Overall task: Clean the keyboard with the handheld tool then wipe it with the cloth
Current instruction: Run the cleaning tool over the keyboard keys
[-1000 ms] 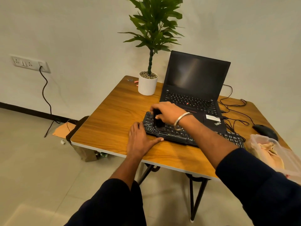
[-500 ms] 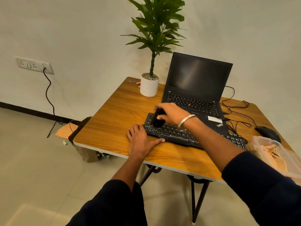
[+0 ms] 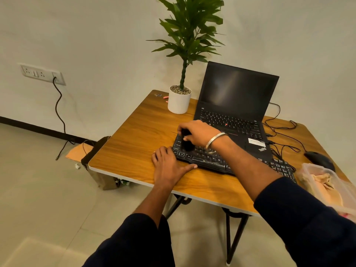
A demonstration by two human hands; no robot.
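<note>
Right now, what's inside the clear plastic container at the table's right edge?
The plastic container holds a crumpled beige cloth. Its walls are cloudy and the picture's edge cuts it off, so anything beneath the cloth is hidden.

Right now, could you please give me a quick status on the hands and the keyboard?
Right hand grips black handheld tool on keyboard left end. Left hand flat, bracing keyboard's corner. Cloth untouched in container at right. Nothing in the way.

Keyboard: black, white legends. Handheld tool: black. Cloth: pale peach. Surface: orange-brown woodgrain, white edge. Laptop: black, one red dot. Plant pot: white; leaves green. Sleeves: dark navy.
</note>
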